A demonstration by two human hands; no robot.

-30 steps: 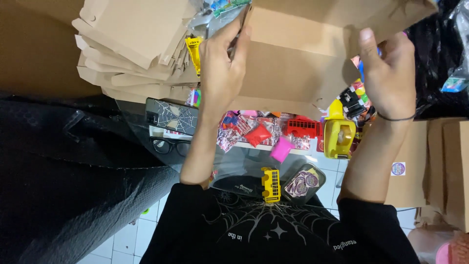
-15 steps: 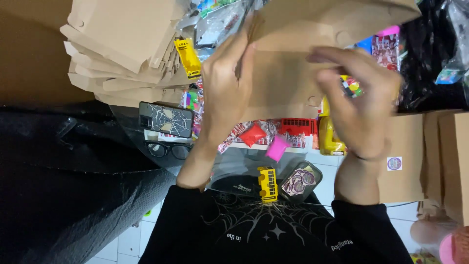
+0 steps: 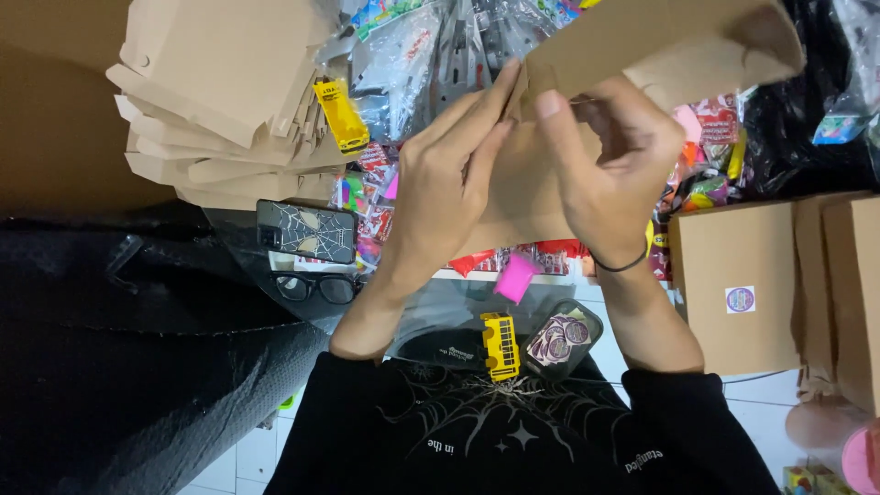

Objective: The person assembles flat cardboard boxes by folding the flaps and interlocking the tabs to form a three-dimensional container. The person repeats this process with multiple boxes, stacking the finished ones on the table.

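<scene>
Nearest the person, a yellow toy bus (image 3: 500,346) lies beside a small dark tray of round stickers (image 3: 561,337). Just beyond, the left hand (image 3: 446,197) and right hand (image 3: 610,170) meet on a brown cardboard box (image 3: 642,41) held up above the surface; each grip is closed on its folded flaps, fingers pressing the card. To the left lie black glasses (image 3: 314,287) and a phone (image 3: 305,231). Farther off sits a stack of flat cardboard (image 3: 215,82).

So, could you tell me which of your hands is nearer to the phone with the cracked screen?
Left. The left hand is just right of the phone; the right hand lies farther right.
</scene>
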